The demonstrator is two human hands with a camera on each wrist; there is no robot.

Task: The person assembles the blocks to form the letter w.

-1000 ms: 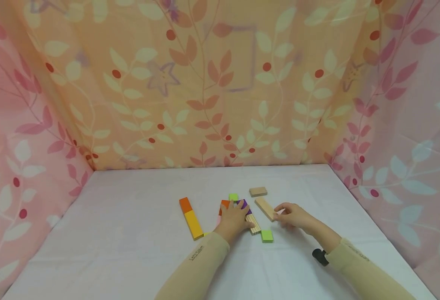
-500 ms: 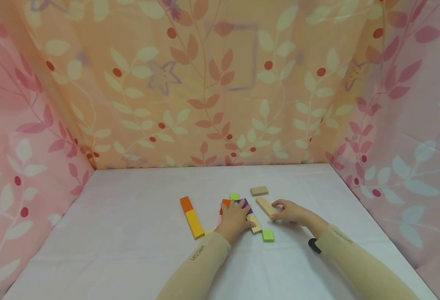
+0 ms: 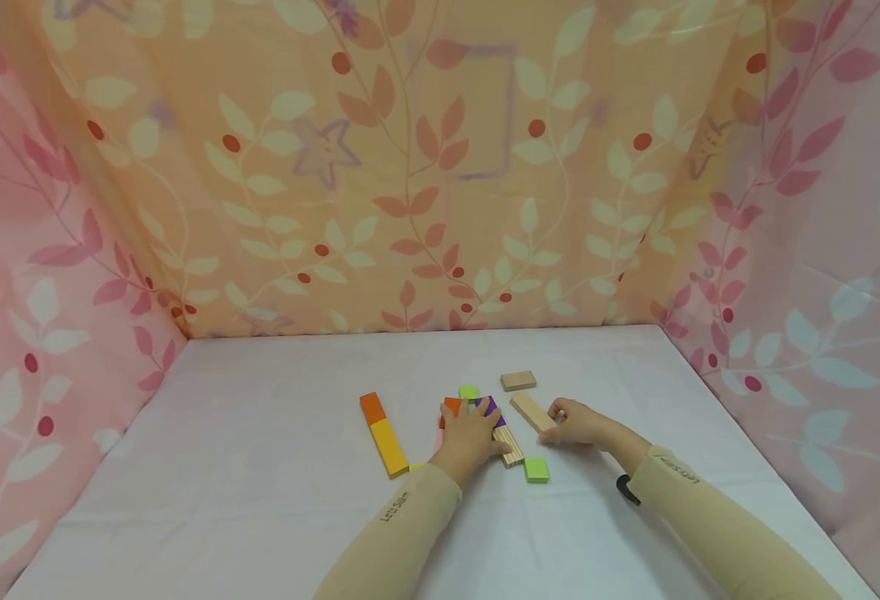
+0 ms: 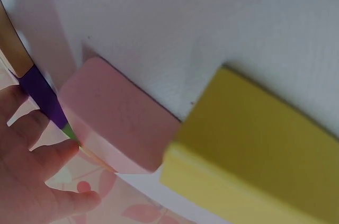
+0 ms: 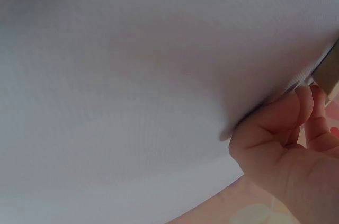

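Note:
My left hand (image 3: 470, 435) rests with fingers spread over a cluster of toy blocks. Under and around its fingertips show a red-orange block (image 3: 451, 407) and a purple block (image 3: 489, 407); a striped wooden block (image 3: 509, 447) lies by the thumb. Close up in the left wrist view are a pink block (image 4: 119, 118) and a yellow block (image 4: 254, 144), near that hand's spread fingers. Beside the cluster, my right hand (image 3: 586, 423) pinches the near end of a long plain wooden block (image 3: 530, 411) with curled fingers. The block's pinched end is hidden by the fingers.
A shorter plain wooden block (image 3: 518, 381) lies behind. Green blocks sit at the cluster's far end (image 3: 468, 392) and near right (image 3: 536, 470). To the left, an orange block (image 3: 372, 407) meets a yellow-orange block (image 3: 389, 448) end to end. Patterned curtains (image 3: 425, 167) enclose the white table (image 3: 222, 467).
My right hand has shifted slightly left, and its thumb and fingers have come together on the near end of the long wooden block. The left hand stays in place.

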